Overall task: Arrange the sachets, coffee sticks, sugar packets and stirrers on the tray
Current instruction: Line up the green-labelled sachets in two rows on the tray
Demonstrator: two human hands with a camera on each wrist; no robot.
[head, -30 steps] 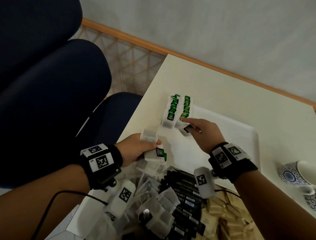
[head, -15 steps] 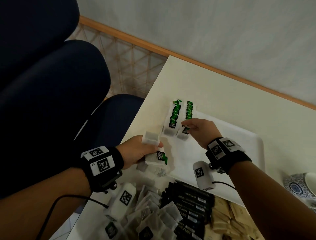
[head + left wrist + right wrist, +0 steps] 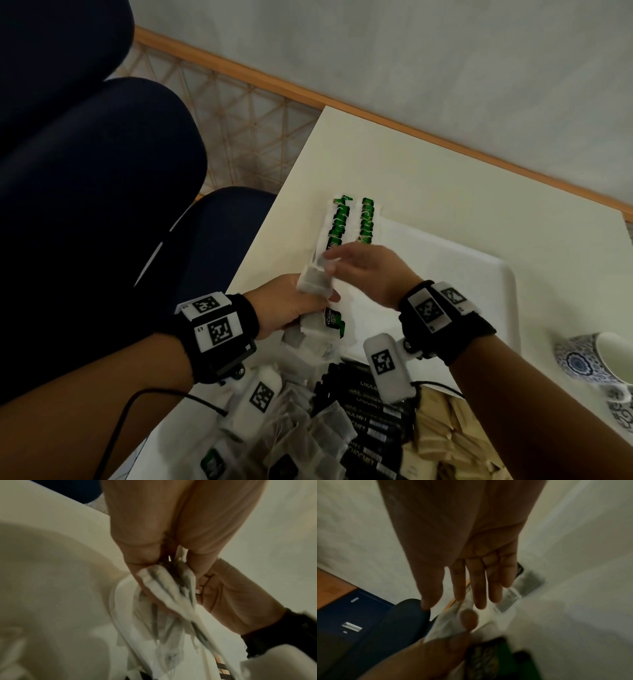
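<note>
— Paper tea bags: the left hand (image 3: 291,305) clutches a loose bundle (image 3: 315,284) of them at the tray's (image 3: 479,270) near-left corner.
— And the right hand (image 3: 370,270)?
— Fingers straight, reaching onto that bundle, gripping nothing yet. If it plucks one carelessly, tangled strings could drag out several, or knock the two neat rows (image 3: 352,222) just beyond.

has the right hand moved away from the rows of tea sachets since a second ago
Yes. The right hand has drawn back from the two sachet rows toward the left hand.
</note>
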